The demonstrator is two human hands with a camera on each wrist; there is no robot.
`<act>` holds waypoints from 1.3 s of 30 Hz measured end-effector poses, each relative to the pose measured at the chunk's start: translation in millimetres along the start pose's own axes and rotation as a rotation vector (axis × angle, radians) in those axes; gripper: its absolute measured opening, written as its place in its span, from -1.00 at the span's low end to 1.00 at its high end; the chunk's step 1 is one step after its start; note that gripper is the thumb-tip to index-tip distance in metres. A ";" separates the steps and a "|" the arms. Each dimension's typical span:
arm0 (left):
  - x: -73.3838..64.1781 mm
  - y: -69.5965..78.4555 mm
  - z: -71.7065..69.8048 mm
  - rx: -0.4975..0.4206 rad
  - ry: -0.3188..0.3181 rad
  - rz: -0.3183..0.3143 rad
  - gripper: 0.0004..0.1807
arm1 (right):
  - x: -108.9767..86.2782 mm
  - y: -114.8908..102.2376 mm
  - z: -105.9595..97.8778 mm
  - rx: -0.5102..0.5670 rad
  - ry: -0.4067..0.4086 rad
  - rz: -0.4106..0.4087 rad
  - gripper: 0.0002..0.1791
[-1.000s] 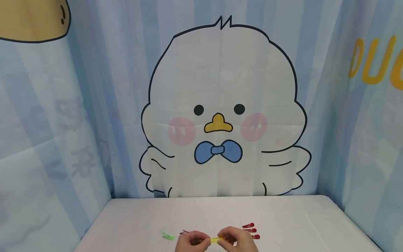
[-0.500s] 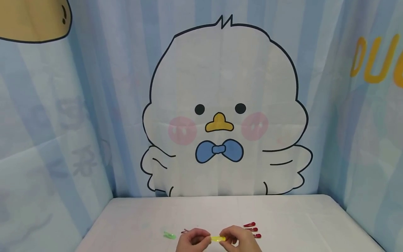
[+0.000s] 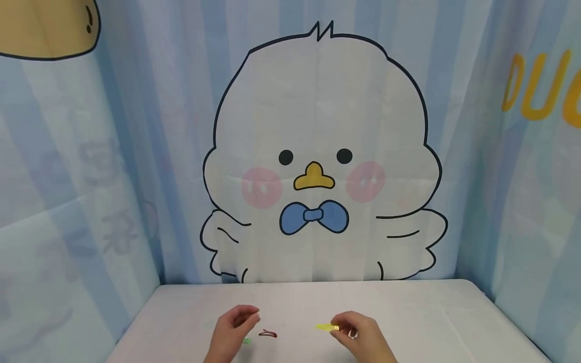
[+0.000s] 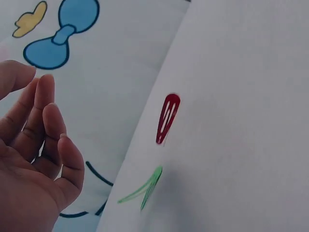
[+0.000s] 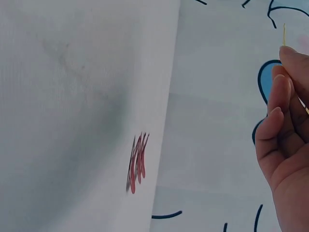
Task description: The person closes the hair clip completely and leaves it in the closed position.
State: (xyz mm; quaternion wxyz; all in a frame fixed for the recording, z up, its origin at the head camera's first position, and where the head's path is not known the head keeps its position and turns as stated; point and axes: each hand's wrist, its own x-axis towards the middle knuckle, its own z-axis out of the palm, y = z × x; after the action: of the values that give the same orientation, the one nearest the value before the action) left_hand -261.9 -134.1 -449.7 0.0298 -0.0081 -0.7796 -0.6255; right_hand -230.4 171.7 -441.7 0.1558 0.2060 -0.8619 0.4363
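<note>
Yellow snap hair clip: point(image 3: 325, 327) in the right hand point(image 3: 361, 337), its free end pointing to 9 o'clock in the head view; in the right wrist view it stands out thin and edge-on, toward 12 o'clock, against the curtain.
Right fingers: thumb and forefinger pinching one end of the yellow clip; the other fingers bent in toward the palm.
Left hand: point(image 3: 230, 331) at 9 o'clock from the yellow clip, well apart from it, above the counter point(image 3: 417, 322).
Left fingers: loosely curved and slightly spread, the thumb tip close to the forefinger tip; cannot tell whether those two touch.
Red snap hair clip: point(image 3: 269, 334) on the counter between the hands, at 3 o'clock from the left hand; in the left wrist view its round end points to 1 o'clock.
Green snap hair clip: point(image 4: 153, 183) sprung into a narrow V, near the lone red clip, toward 7 o'clock in the left wrist view; mostly behind the left hand in the head view.
Red clip row: point(image 5: 140, 162) seemingly three, side by side on the counter, toward 8 o'clock from the hand in the right wrist view; largely hidden in the head view.
Curtain: point(image 3: 317, 101) at 12 o'clock beyond the counter, with a printed white duck wearing a blue bow tie.
</note>
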 end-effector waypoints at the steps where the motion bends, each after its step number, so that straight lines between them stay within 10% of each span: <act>1: 2.5 -1.2 -5.9 0.016 0.014 0.003 -0.71 | 0.4 0.3 -1.9 -0.002 0.005 0.013 -0.84; 19: 21.2 -21.5 -45.2 0.233 -0.046 -0.052 -0.80 | -0.6 21.1 -23.1 0.103 0.006 0.218 -0.83; 39: 32.8 -36.3 -62.5 0.445 -0.251 -0.073 -0.91 | -8.0 62.8 -42.7 -0.122 -0.134 0.546 -0.89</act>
State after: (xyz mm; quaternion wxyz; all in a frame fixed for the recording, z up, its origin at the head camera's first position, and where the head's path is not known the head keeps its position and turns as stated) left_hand -294.2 -203.7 -469.8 -0.0889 -0.0506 -0.8954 -0.4333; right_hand -250.5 241.8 -464.1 -0.0126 -0.0151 -0.9185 0.3949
